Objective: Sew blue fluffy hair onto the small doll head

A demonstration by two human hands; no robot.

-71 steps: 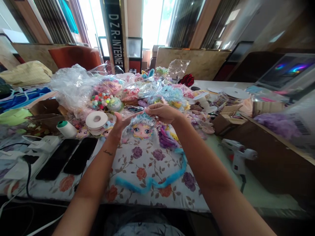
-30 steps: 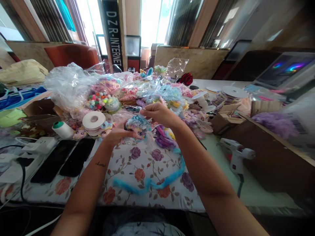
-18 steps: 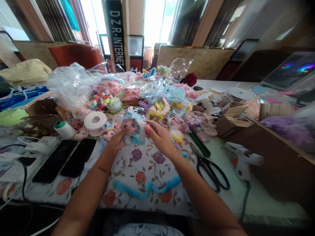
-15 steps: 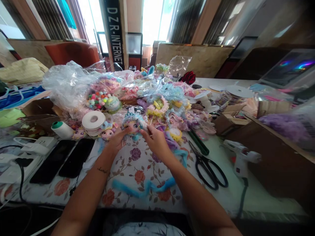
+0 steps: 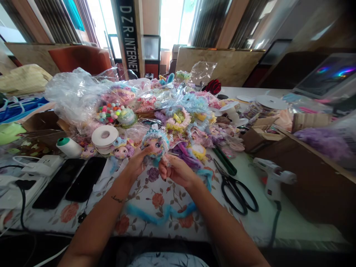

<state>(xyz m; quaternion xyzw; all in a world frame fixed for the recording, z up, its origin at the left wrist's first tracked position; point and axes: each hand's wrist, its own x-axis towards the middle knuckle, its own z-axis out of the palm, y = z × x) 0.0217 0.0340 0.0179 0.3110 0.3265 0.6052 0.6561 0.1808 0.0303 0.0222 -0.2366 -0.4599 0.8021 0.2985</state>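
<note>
Gripping doll head (image 5: 154,144) from its left, left hand (image 5: 136,165) fingers closed on it above floral worktop (image 5: 167,189); right hand (image 5: 175,170) pinches its lower edge. Scissors (image 5: 236,191) right of fingers, 2 phones (image 5: 72,181) left.

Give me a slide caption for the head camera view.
Both hands hold a doll-face ornament over a cluttered floral tablecloth.

Fuzzy doll head (image 5: 154,145), crinkly glossy plastic bag (image 5: 72,94).

Bare forearms, no sleeves; small dark tattoo (image 5: 116,199) on the left forearm.
</note>
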